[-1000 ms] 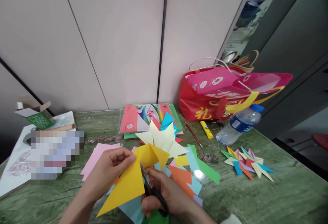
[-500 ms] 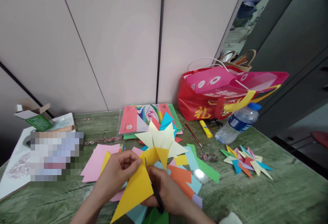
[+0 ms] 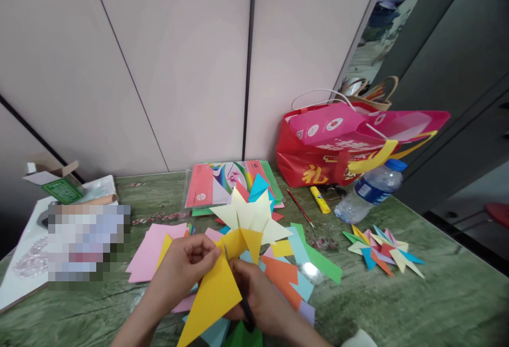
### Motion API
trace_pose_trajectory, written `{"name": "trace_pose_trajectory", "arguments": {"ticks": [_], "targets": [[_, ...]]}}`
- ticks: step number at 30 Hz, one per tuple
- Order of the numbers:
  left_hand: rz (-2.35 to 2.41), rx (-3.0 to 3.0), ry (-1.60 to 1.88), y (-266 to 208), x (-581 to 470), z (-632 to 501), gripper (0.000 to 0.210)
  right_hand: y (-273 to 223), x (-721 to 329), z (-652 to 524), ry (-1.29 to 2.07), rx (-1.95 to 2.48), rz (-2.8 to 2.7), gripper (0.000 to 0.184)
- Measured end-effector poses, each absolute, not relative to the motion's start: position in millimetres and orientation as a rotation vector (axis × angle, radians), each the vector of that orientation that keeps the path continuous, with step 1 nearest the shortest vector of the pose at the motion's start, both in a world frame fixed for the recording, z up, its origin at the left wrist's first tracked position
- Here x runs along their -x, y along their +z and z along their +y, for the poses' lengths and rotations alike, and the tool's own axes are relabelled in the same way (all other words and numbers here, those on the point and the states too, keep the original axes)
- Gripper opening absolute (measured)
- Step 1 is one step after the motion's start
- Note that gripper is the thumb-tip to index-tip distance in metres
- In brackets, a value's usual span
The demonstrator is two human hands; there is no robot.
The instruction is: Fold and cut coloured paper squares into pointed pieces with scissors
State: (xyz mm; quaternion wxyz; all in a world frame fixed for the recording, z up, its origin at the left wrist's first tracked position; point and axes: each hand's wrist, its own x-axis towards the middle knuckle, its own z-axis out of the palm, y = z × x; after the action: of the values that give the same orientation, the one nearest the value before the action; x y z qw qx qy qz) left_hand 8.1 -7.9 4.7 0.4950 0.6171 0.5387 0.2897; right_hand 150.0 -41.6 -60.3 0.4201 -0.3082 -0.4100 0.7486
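My left hand (image 3: pixel 190 261) pinches a yellow sheet of paper (image 3: pixel 212 302) between thumb and fingers. Black-handled scissors (image 3: pixel 247 312) are gripped in my right hand (image 3: pixel 254 288), whose fingers are partly hidden by the sheet. One scissor blade lies against the yellow paper near my left thumb, and a strip of the sheet curls away beyond it. Just past the hands lies a cream paper star shape (image 3: pixel 254 214). Beneath them are scattered paper pieces, among them orange (image 3: pixel 282 278), green (image 3: pixel 324 262) and pink (image 3: pixel 147 251) ones.
A packet of coloured paper (image 3: pixel 207 185) lies by the wall. Right of it are a red pencil (image 3: pixel 300 207), a yellow glue stick (image 3: pixel 319 200), a water bottle (image 3: pixel 369 190) and a red bag (image 3: pixel 310 161). Folded paper stars (image 3: pixel 384 249) lie at right, a green box (image 3: pixel 61 188) at left.
The lower part of the yellow sheet has swung slightly to the right. Both hands and the scissors stay almost where they were.
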Motion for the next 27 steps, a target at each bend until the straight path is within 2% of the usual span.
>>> {"name": "trace_pose_trajectory", "arguments": {"ticks": [15,22,27], "targets": [[1.279,-1.459,0.735,2.7,-7.4,-6.9,0.025,-69.5,-151.1,-43.6,1.839,0.819,-1.116,0.047],[1.253,-1.521,0.652,3.3,-7.6,-8.2,0.033,-64.4,-152.9,-42.6,1.821,0.843,-1.149,0.044],[1.307,-1.642,0.669,2.2,-7.7,-6.8,0.035,-68.5,-153.1,-42.6,1.827,0.837,-1.160,0.048]]}}
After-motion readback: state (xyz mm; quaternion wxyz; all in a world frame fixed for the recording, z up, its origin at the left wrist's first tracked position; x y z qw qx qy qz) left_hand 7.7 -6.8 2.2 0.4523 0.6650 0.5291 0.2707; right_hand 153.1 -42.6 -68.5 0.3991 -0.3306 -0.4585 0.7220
